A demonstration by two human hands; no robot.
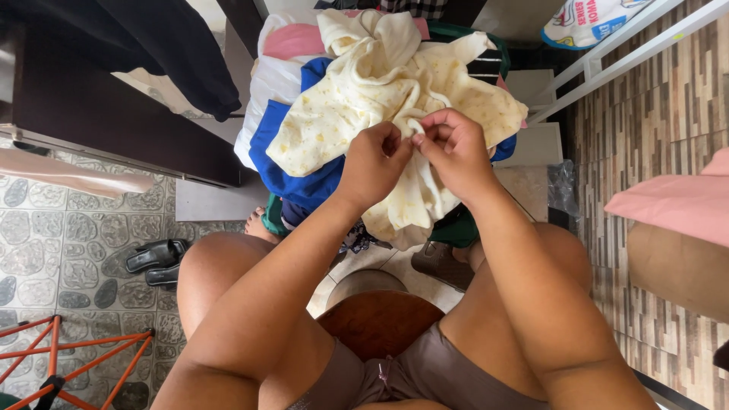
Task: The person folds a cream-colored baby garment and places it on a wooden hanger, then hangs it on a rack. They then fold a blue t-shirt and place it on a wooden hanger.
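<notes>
Round brown wooden stool (377,323) under seated person. Left hand (373,163) and right hand (454,152) side by side, fingers pinched shut on bunched edge of cream yellow-spotted cotton garment (364,99), seemingly straightening it; garment drapes over heaped laundry pile (292,163) beyond knees.

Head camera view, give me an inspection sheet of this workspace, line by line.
Surface: laundry pile on a patterned tile floor.
Job's things: cream cloth with yellow print, bunched on top of the pile.
Clutter: blue garment, pink garment, black sandals.
Grippers: left hand and right hand both pinch the cream cloth's edge.
Cables: nothing seen.
Surroundings: orange rack lower left, dark cabinet, white rail upper right.
</notes>
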